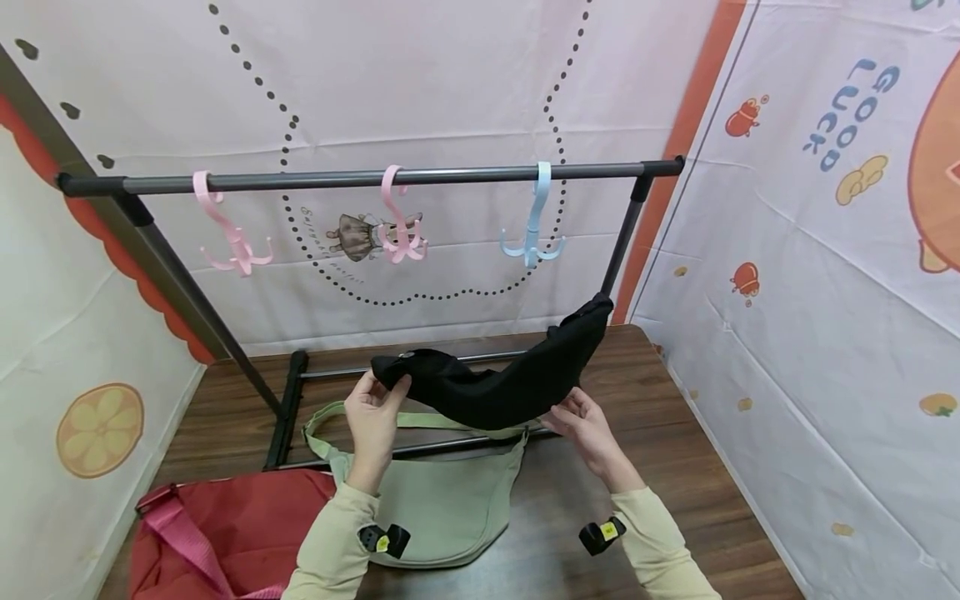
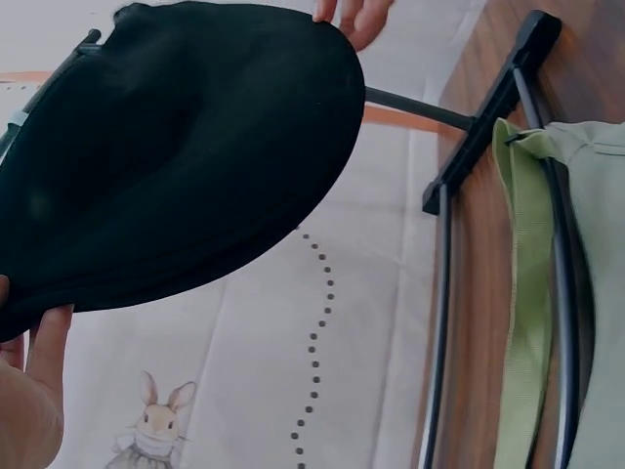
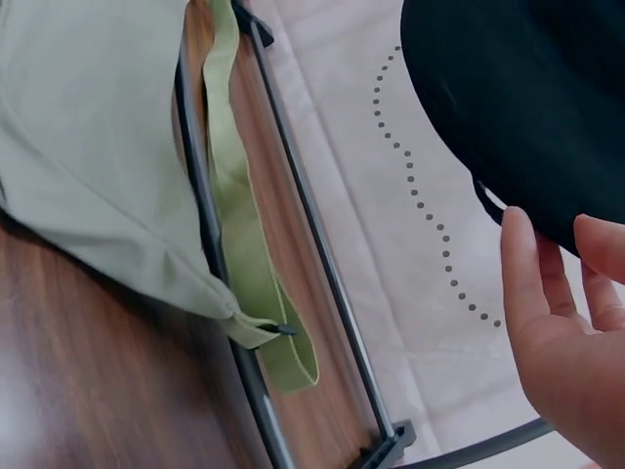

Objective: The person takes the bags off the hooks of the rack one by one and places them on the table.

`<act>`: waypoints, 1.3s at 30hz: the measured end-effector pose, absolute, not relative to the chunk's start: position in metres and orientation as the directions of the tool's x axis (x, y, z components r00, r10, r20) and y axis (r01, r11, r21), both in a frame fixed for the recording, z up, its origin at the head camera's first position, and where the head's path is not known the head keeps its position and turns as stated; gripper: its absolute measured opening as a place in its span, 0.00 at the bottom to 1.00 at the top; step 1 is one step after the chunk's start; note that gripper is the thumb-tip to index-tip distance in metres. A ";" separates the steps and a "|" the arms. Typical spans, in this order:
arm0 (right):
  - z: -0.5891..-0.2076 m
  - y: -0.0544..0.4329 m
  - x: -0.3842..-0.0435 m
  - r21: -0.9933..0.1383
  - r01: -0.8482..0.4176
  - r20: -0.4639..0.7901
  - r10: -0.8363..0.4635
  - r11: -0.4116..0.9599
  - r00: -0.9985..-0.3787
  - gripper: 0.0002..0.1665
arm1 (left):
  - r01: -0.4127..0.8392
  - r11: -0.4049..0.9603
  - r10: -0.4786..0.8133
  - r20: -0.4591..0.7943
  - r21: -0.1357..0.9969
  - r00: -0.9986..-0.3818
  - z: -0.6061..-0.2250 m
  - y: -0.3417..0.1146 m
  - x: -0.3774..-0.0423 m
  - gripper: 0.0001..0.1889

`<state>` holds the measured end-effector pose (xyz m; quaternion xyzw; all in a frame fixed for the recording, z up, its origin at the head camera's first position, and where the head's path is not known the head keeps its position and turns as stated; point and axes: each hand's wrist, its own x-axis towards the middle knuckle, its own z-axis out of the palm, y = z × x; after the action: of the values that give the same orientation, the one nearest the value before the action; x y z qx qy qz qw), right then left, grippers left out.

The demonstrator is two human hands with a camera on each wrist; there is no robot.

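A black bag (image 1: 495, 396) hangs in the air in front of the rack, its body sagging in a curve between my hands. My left hand (image 1: 375, 421) pinches its left end between thumb and fingers. At the lower right edge, my right hand (image 1: 588, 429) grips the fabric, thumb and fingers about the rim in the right wrist view. The bag's far upper end rises to the right, by the rack's right post. Beneath it lies a pale green bag (image 1: 442, 508) with a light green strap (image 3: 244, 225), partly over the rack's lower bar.
A black rack's top bar (image 1: 337, 180) carries two pink hooks (image 1: 236, 246) and a light blue hook (image 1: 534, 221). On the wooden table (image 1: 637, 417), a red bag (image 1: 255, 517) with a pink strap lies at the front left. Printed cloth walls stand around the table.
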<state>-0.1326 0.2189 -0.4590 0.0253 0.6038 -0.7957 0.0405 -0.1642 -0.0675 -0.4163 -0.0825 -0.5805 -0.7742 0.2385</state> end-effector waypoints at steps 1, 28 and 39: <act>-0.460 0.219 -0.131 -0.959 0.090 -0.088 -0.018 -0.270 -0.996 0.16 | 0.457 -0.214 -0.270 0.397 0.864 -0.877 -0.418 -0.067 -0.164 0.15; -0.498 0.287 -0.063 -0.948 0.128 -0.175 0.142 -0.290 -0.974 0.11 | 0.189 -0.199 -0.026 0.188 0.962 -0.982 -0.448 0.014 -0.146 0.09; -0.520 0.307 -0.046 -0.894 0.362 -0.428 0.269 -0.263 -0.863 0.11 | -0.024 -0.130 0.183 0.001 0.991 -0.983 -0.483 0.037 -0.145 0.13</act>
<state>-0.0464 0.3071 -0.5202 0.2601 0.6062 -0.7509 0.0311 -0.1454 0.0367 -0.4834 -0.0607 -0.6558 -0.7493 -0.0689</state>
